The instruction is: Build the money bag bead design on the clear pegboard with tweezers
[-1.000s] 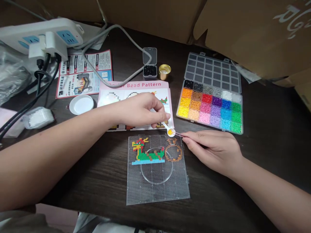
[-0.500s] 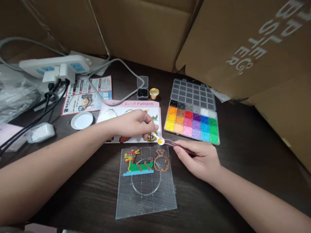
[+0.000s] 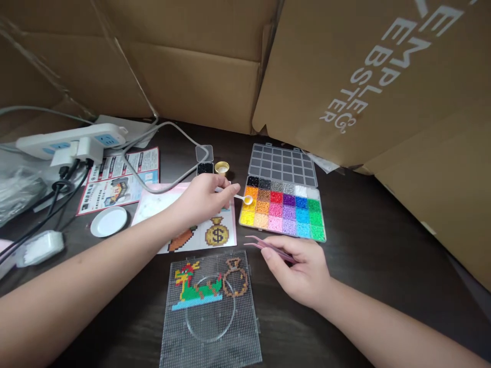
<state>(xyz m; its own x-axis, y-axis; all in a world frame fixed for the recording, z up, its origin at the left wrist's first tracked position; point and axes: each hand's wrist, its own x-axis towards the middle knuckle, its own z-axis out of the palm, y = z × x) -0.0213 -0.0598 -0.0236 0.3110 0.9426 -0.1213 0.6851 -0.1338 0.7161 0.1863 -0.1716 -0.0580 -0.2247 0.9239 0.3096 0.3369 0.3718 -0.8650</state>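
My left hand (image 3: 209, 198) is closed on a small white spoon (image 3: 248, 200), its bowl with yellow beads over the left edge of the bead box (image 3: 284, 204), by the yellow and orange compartments. Pink tweezers (image 3: 270, 249) are in my right hand (image 3: 301, 268), their tips apart with nothing visible between them. Below lies a clear pegboard (image 3: 215, 352) bearing a bead dragon boat (image 3: 203, 290) and a brown bead outline like a money bag (image 3: 235, 278). Under my left hand is a bead pattern sheet (image 3: 226, 240) with a money bag picture, partly covered by my arm.
A gold cup (image 3: 221, 168) and a small box of black beads (image 3: 204, 168) stand behind my left hand. At left are a white dish (image 3: 109, 222), a box of white beads (image 3: 41, 249), a leaflet (image 3: 115, 179) and a power strip (image 3: 72, 140) with cables. Cardboard (image 3: 192, 76) walls the back.
The spoon has moved away from the tweezers, up to the bead box's edge. The tweezers' tips no longer touch the spoon. The whole view has shifted, with the table appearing lower and further left.
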